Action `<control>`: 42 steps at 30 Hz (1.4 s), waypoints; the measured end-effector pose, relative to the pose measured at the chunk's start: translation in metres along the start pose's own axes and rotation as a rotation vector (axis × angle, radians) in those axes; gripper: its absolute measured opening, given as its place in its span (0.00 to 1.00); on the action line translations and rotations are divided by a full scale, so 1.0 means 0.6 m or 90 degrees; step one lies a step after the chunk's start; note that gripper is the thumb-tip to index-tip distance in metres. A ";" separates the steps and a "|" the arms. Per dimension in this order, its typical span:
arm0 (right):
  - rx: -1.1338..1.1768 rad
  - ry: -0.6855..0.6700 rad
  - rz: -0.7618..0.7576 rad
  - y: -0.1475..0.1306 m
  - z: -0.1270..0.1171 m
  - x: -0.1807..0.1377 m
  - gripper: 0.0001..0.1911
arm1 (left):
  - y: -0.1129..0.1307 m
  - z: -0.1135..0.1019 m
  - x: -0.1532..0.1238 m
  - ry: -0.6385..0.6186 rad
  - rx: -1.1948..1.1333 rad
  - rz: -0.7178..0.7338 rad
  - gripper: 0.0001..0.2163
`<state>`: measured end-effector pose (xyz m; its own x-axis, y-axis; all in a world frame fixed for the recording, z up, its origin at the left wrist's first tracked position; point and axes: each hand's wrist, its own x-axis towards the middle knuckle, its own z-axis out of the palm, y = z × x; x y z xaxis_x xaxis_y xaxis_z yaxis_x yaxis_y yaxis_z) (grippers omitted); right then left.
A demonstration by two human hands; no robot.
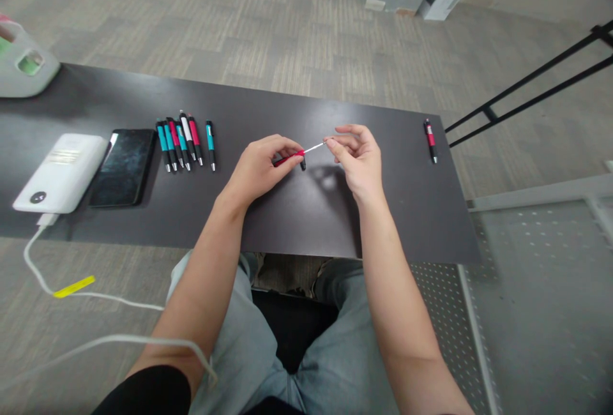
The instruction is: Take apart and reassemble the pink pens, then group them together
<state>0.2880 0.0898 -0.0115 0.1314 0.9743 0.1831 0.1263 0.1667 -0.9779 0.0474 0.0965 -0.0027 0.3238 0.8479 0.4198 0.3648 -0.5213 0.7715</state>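
Observation:
My left hand is closed around a red pen barrel above the middle of the dark table. Between the fingertips of my right hand is the end of a thin whitish pen refill. The refill's other end meets the barrel's opening, and I cannot tell how deep it sits. A small black pen part shows just below my left fingertips; whether it is held or lies on the table is unclear. To the left, several teal, red and white pens lie in a row, with one teal pen slightly apart.
A red and black pen lies near the right edge of the table. On the left are a dark phone and a white power bank with a white cable. A whitish jug stands at the far left corner.

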 end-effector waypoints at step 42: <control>-0.447 -0.193 -0.114 -0.017 0.019 -0.037 0.10 | 0.004 -0.008 0.001 0.045 0.070 -0.078 0.05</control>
<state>0.2724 0.0681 -0.0071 -0.2109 0.9575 0.1966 0.7258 0.2882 -0.6247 0.0439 0.0960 0.0016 0.2106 0.9081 0.3618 0.4916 -0.4183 0.7638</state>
